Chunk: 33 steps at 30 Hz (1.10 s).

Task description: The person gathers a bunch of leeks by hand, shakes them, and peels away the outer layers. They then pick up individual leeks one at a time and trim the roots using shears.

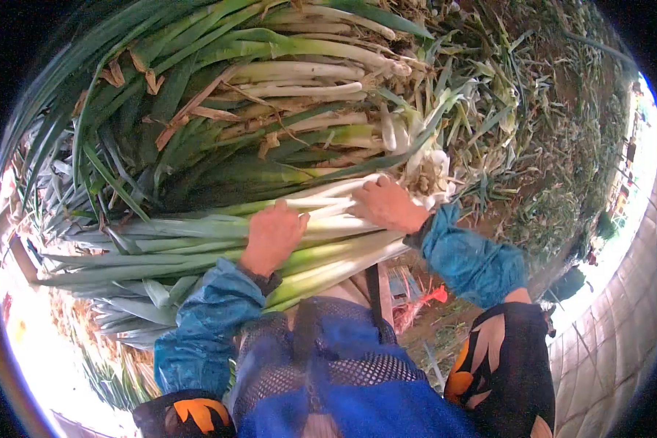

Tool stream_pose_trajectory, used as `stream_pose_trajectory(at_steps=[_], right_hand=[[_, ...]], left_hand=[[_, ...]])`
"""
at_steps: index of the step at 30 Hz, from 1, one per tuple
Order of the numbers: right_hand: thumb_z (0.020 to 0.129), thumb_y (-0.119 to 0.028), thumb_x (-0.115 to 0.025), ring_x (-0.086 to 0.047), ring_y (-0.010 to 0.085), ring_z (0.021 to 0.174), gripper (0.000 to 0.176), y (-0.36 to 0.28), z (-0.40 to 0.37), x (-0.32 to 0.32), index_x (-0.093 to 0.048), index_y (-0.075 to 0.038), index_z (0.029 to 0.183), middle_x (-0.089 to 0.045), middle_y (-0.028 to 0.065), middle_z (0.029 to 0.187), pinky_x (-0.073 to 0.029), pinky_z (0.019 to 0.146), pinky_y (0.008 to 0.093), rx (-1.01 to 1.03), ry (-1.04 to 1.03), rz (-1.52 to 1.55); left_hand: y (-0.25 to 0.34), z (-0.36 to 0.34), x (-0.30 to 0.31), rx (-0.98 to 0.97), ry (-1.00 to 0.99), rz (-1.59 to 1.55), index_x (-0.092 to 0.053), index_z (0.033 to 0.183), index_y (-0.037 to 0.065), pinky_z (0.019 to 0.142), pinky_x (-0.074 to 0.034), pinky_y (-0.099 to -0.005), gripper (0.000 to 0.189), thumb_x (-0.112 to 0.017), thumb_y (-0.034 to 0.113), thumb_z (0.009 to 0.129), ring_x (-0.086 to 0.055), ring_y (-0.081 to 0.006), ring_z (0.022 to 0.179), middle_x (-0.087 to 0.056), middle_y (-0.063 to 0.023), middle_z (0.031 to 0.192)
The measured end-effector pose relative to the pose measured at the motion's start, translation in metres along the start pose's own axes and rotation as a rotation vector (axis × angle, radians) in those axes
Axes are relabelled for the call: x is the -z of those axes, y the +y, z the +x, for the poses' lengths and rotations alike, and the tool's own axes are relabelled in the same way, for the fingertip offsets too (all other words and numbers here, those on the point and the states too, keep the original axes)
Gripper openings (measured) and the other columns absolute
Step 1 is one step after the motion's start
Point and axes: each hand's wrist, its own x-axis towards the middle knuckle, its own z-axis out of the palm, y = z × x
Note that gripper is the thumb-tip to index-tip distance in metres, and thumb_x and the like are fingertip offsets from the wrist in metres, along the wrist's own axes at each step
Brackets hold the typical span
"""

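Observation:
A bundle of leeks (328, 252) lies sideways across the front of me, white shafts to the right and green leaves to the left. My left hand (276, 235) is closed over the shafts where white turns to green, its fingertips hidden among them. Nearer the root ends, my right hand (388, 204) is also closed, with fingers curled on the upper white shafts. Just beyond my hands is a large heap of untrimmed leeks (299, 73), some with dry brown leaves. Pale roots (431, 171) show beside my right hand.
Stripped leaves and scraps (518, 139) cover the ground at the right. Red netting or string (420, 310) lies below the bundle, near my blue apron (343, 387). A pale plastic sheet wall (606, 343) curves along the right. More leeks (109, 372) lie at lower left.

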Motion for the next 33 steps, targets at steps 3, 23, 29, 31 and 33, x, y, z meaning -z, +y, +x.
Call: stream_pose_trajectory(at_steps=[3,23,29,31,33], right_hand=[[0.082,-0.028,-0.05,-0.053,0.0198,0.088,0.021,-0.006,-0.01,-0.019,-0.064,-0.023,0.096,-0.055,0.0013,0.088,-0.04,0.076,0.0386,0.021,0.061,0.043],[0.063,-0.048,-0.067,-0.061,0.0375,0.071,0.052,0.072,-0.068,-0.056,-0.058,-0.002,0.086,-0.06,0.0206,0.07,-0.047,0.066,0.0442,-0.931,0.158,0.528],[0.076,-0.02,-0.057,-0.064,0.0306,0.071,0.015,0.142,-0.123,-0.084,-0.064,-0.01,0.083,-0.064,0.0101,0.073,-0.052,0.059,0.0401,-0.791,0.197,-0.004],[0.078,-0.022,-0.056,-0.065,0.031,0.074,0.019,0.196,-0.196,-0.073,-0.065,-0.009,0.087,-0.066,0.0136,0.079,-0.052,0.058,0.0413,-1.121,-0.056,-0.273],[0.081,-0.029,-0.056,-0.065,0.0351,0.075,0.023,0.25,-0.284,-0.037,-0.062,-0.007,0.088,-0.065,0.0183,0.076,-0.052,0.062,0.0464,-1.38,-0.028,-0.284]], left_hand=[[-0.008,0.033,0.001,-0.168,0.065,-0.115,-0.064,0.078,0.003,0.065,-0.049,-0.0389,0.041,-0.051,0.04,0.084,-0.06,-0.0312,0.082,-0.058,-0.0185,0.084],[0.021,0.043,-0.017,0.045,-0.474,-0.184,-0.063,0.087,0.002,0.075,-0.043,-0.0475,0.06,-0.048,0.059,0.08,-0.057,-0.0397,0.087,-0.062,-0.0214,0.09],[0.014,0.04,-0.034,0.032,-0.519,-0.132,-0.063,0.089,0.004,0.073,-0.045,-0.0468,0.062,-0.045,0.063,0.08,-0.059,-0.038,0.083,-0.063,-0.0204,0.087],[0.009,0.04,-0.037,0.008,-0.531,-0.133,-0.063,0.09,0.005,0.072,-0.045,-0.0469,0.062,-0.045,0.063,0.08,-0.059,-0.0378,0.082,-0.063,-0.0204,0.086],[0.009,0.039,-0.036,-0.005,-0.532,-0.113,-0.063,0.09,0.005,0.07,-0.046,-0.0469,0.062,-0.043,0.064,0.081,-0.06,-0.0373,0.081,-0.063,-0.0206,0.085]])
